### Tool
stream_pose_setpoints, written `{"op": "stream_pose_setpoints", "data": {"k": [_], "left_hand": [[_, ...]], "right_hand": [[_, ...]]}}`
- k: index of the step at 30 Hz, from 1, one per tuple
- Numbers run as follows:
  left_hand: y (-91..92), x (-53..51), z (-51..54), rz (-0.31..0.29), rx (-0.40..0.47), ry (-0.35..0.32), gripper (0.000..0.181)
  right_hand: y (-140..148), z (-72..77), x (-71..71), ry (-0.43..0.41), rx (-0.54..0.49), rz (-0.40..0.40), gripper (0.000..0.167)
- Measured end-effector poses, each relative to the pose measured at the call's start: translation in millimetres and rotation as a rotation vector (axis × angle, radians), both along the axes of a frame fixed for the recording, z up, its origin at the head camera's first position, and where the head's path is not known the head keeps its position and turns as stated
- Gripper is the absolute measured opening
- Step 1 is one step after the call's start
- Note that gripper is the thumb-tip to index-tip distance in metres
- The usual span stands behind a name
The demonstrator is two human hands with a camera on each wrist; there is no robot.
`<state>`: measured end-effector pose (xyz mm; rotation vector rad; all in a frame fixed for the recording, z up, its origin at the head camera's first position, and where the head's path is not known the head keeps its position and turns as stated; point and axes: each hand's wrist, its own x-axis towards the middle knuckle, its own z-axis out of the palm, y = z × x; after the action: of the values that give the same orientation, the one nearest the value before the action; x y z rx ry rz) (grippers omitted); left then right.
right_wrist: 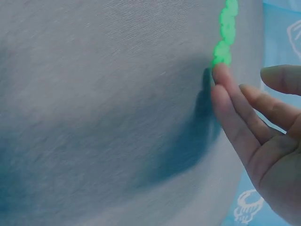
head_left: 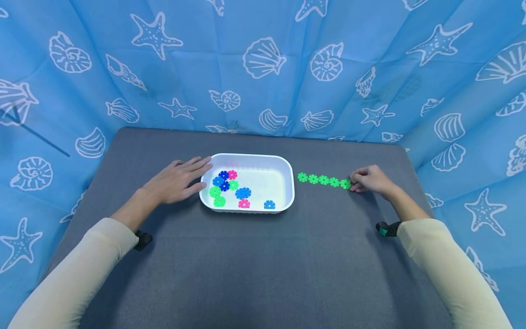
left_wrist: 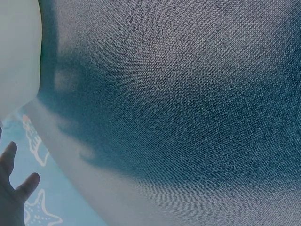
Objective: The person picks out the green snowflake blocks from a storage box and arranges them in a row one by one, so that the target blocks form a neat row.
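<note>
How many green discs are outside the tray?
5, in one row right of the white tray: first disc nearest it, then second disc, third disc, fourth disc, and fifth disc at the right hand. More could be hidden under that hand.

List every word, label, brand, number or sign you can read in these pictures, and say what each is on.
No readable text in any of the three views.
Blue curtain: white drawings of shells and starfish, no lettering seen.
White tray and row of green discs: no lettering seen.
Black wristband with a green patch: too small to tell whether it is marked.
</note>
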<state>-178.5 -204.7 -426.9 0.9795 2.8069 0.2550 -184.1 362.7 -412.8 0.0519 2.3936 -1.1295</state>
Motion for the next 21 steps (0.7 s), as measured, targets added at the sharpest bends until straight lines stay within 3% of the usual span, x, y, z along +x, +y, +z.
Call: {"op": "stream_pose_setpoints", "data": {"k": [8, 16, 21], "left_hand": [[-0.9, 0.2, 0.1, -0.014, 0.007, -0.004, 0.067], [-2.9, -0.5, -1.6, -0.019, 0.001, -0.005, 0.067], [-2.6, -1.6, 0.8, -0.019, -0.012, -0.011, 0.068]], "right_hand": [[-36.8, 22.9, -18.3, 0.036, -0.064, 0.023, 0.044], [-103.9, 47.2, -35.8, 0.107, -0.104, 0.089, 0.036], [-146.4, 55.7, -45.6, 0.104, -0.110, 0.179, 0.034]]}}
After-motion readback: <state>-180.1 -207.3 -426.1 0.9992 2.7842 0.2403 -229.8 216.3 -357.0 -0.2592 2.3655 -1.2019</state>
